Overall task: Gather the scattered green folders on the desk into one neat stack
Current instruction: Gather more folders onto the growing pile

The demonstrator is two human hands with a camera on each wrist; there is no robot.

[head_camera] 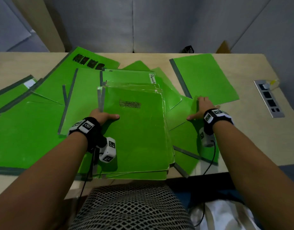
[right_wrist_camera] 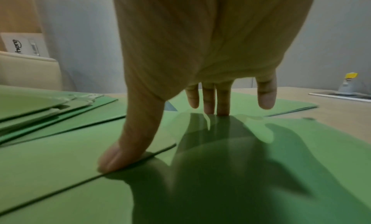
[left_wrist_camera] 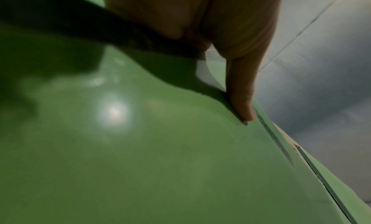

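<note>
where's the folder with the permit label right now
In the head view the folder with the white "Permit" label lies mid-desk, partly buried at the far end of the central stack, left of the lone folder.

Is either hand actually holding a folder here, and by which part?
The left hand grips the stack at its left spine edge. The right hand only rests flat on a loose folder.

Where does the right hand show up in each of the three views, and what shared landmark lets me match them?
Head: right hand at centre right, fingers spread flat on a loose green folder beside the central stack.
Left wrist: not in it.
Right wrist: right hand fills the top centre, thumb and fingertips pressing the folder.
Shared landmark: the desk's power socket strip, far right.
</note>
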